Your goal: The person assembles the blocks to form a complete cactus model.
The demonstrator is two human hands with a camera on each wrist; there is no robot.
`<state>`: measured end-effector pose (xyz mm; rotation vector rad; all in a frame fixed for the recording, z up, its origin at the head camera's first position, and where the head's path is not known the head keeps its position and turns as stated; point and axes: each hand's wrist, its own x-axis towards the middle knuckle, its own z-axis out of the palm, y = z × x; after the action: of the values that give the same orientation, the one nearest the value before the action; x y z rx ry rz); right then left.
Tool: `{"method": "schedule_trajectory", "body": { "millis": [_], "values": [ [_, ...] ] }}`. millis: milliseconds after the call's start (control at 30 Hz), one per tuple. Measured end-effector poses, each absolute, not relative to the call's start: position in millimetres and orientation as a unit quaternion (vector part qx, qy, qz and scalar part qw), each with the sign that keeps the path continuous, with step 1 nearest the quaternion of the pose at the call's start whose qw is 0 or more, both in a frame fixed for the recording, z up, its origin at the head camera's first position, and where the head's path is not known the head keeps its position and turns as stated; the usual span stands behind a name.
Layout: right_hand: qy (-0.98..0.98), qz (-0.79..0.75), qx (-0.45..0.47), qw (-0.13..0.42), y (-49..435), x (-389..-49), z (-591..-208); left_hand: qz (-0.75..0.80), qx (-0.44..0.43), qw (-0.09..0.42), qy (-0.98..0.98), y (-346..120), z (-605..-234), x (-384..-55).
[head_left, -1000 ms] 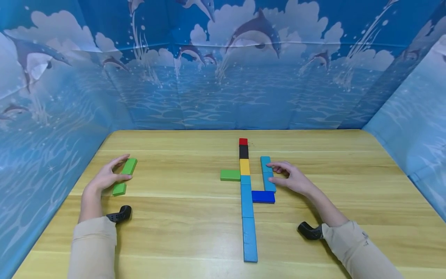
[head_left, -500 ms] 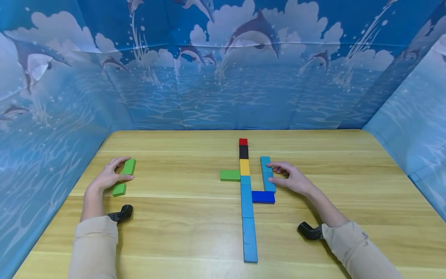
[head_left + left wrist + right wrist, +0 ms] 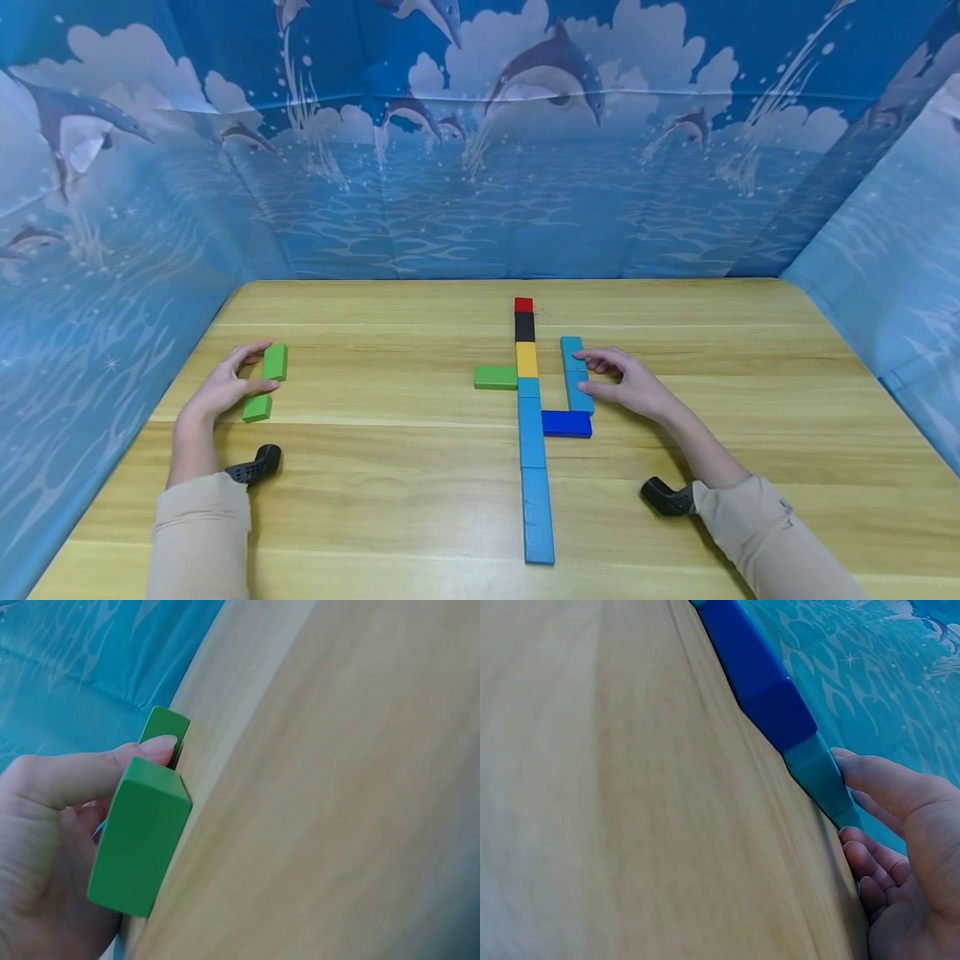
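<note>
A long green block point(image 3: 275, 362) lies at the left of the table, and my left hand point(image 3: 219, 385) holds it with the thumb at its near end and the fingers at its far end. A shorter green block point(image 3: 257, 407) lies just nearer; in the left wrist view the thumb point(image 3: 154, 748) sits between the two blocks. On the right, two light blue blocks point(image 3: 571, 347) stand end to end. My right hand point(image 3: 628, 385) rests its thumb and fingertips along their right side. Their near end meets a dark blue block point(image 3: 567, 424).
A column of red point(image 3: 523, 305), black point(image 3: 524, 327), yellow point(image 3: 527, 359) and light blue blocks point(image 3: 537, 514) runs down the table's middle. Another green block point(image 3: 496, 377) juts left from it. Black wrist devices point(image 3: 667, 497) sit at both cuffs. A dolphin-print cloth point(image 3: 450, 208) surrounds the table.
My left hand has shifted slightly, and the long green block has turned from a slant to nearly straight, coming a little left and nearer. The right hand has stayed in place.
</note>
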<state>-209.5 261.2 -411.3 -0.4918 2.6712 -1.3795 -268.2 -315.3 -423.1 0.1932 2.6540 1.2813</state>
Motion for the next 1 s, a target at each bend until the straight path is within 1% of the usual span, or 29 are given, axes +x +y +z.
{"method": "schedule_trajectory", "body": {
  "millis": [167, 267, 433, 567, 700, 1000],
  "values": [
    [0.876, -0.452, -0.161, 0.049, 260.9, -209.4, -411.0, 0.435, 0.049, 0.076, 0.896, -313.9, -425.4, -268.3],
    [0.876, -0.451, -0.162, 0.049, 260.6, -209.5, -410.9, 0.434, 0.034, 0.057, 0.898, -310.9, -424.2, -268.5],
    [0.877, -0.45, -0.163, 0.049, 260.7, -210.3, -411.2, 0.411, 0.038, 0.001, 0.911, -294.4, -414.1, -273.6],
    [0.878, -0.448, -0.161, 0.049, 261.4, -211.0, -411.8, 0.404, 0.072, -0.038, 0.911, -268.7, -406.3, -283.0],
    [0.878, -0.448, -0.161, 0.05, 261.9, -211.4, -412.1, 0.411, 0.11, -0.045, 0.904, -235.9, -404.1, -293.8],
    [0.876, -0.452, -0.161, 0.052, 261.7, -211.5, -410.7, 0.45, 0.179, -0.013, 0.875, -157.1, -411.3, -312.9]
  ]
}}
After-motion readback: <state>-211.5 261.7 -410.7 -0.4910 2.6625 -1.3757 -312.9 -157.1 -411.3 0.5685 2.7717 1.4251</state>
